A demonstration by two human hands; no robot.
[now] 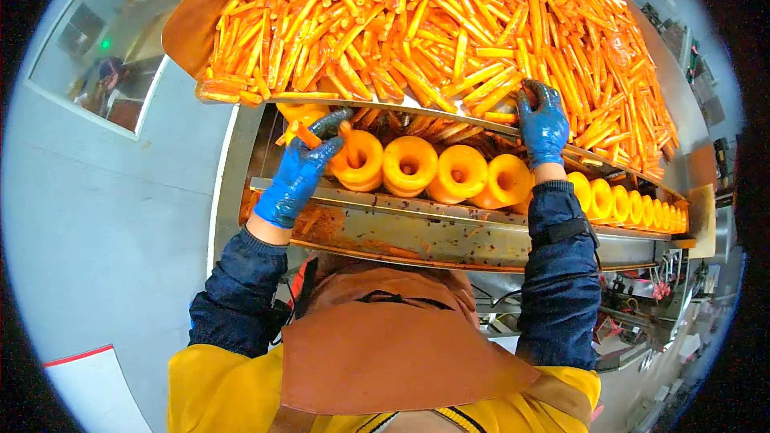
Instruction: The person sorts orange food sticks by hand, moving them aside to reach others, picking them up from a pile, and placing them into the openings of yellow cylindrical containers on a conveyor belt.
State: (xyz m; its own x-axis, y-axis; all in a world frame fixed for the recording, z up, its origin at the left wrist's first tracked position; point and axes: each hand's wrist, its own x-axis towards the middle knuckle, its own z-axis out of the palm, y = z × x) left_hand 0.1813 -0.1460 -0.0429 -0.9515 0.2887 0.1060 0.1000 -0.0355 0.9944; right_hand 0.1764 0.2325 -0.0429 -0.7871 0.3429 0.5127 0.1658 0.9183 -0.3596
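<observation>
Orange sticks (306, 135): at 10 o'clock, gripped in the gloved left hand (295, 172), beside the nearest yellow cup (367, 170). Stick pile (449, 40): 12 o'clock, heaped on a metal tray (186, 32). Gloved right hand (545, 127): 2 o'clock, fingers curled at the pile's near edge; whether it grips a stick cannot be determined. Cup row (601, 199): extends toward 3 o'clock.

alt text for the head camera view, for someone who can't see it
A person's blue-gloved left hand holds glossy orange sticks by a row of yellow-orange, funnel-mouthed cups, while the blue-gloved right hand reaches to the near edge of a large heap of similar sticks above the row.
</observation>
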